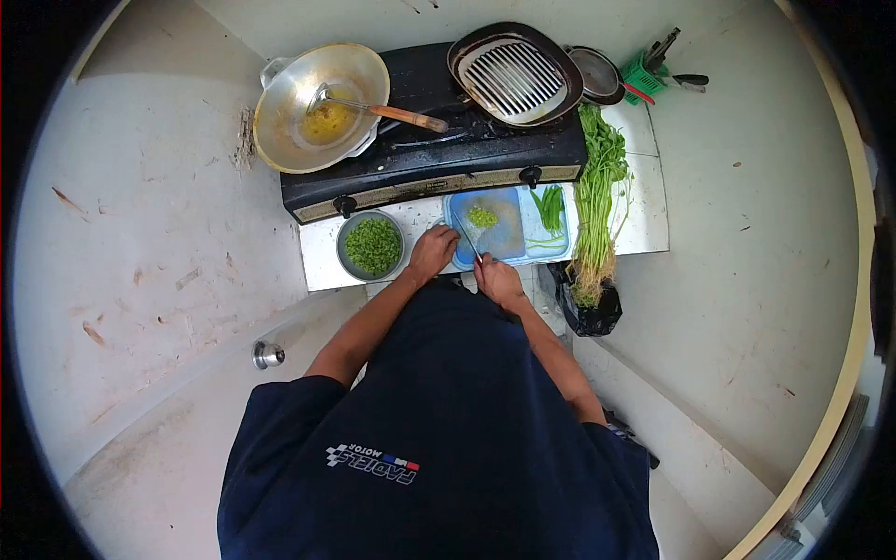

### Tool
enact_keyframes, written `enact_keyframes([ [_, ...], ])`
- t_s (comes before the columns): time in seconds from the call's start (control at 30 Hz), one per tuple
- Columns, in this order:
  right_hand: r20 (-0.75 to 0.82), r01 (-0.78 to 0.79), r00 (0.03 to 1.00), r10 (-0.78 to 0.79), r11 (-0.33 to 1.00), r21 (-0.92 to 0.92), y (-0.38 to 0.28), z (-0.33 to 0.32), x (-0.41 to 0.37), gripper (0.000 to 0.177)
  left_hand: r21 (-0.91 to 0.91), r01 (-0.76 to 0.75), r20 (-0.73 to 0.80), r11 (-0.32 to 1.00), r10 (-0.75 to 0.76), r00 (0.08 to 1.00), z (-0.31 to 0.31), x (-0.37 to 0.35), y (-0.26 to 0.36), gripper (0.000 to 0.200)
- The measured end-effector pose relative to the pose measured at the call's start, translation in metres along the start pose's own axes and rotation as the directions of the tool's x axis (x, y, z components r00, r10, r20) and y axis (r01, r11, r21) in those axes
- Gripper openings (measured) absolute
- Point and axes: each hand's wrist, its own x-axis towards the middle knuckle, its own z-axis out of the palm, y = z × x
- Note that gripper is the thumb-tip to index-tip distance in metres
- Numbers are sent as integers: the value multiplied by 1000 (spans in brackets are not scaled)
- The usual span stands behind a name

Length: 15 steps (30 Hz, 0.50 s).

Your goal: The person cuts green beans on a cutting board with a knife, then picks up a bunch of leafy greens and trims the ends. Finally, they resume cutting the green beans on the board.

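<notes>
Wok (pixel 322 107) with ladle (pixel 375 108) on black stove (pixel 439 161), ribbed grill pan (pixel 515 77), green basket (pixel 642 75) behind

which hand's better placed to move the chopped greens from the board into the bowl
Left, probably. The left hand sits at the edge of the cutting board, beside the bowl, and looks free. The right hand holds the knife.

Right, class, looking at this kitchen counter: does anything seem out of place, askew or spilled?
Two things. The wok looks tilted on the stove, overhanging its left end. The bundle of leafy greens hangs over the front edge of the counter, roots dangling at a black bag. Nothing looks spilled.
</notes>
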Motion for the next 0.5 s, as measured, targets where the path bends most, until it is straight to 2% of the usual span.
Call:
enact_keyframes([
  [0.2,46,4,999,-5,1000,28,-2,-2,-3,39,22,-6,19,1000,6,1000,0,1,-3,13],
  [0.3,26,20,999,-20,1000,6,-4,-2,-4,39,37,-53,-8,998,54,999,1,1,-5,13],
  [0.5,-34,57,998,-58,998,-40,-6,5,7,36,40,4,-25,999,-3,1000,1,0,0,14],
])
